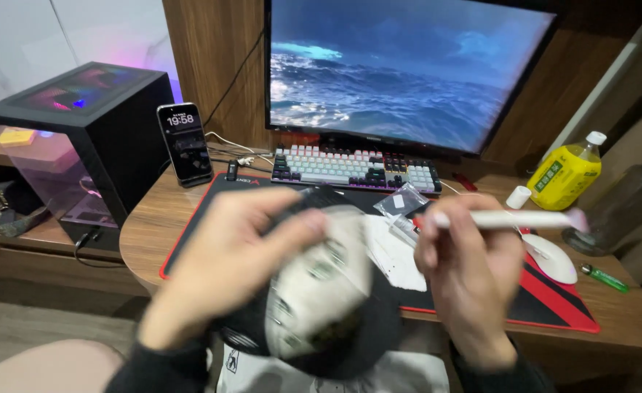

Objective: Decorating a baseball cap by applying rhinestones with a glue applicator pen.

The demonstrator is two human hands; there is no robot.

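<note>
Our left hand (226, 269) wraps shut around a blurry black and white thing (321, 291). Our right hand (470, 269) pinches a white stick (510, 219) above it. The stick lies sideways, its tip pointing right, away from the thing.

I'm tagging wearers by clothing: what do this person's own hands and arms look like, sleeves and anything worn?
Both hands are bare: the left hand and right hand show no gloves, and no rings or watch can be made out through the motion blur. Dark, apparently black long sleeves reach each wrist. No markings are discernible on them.
</note>
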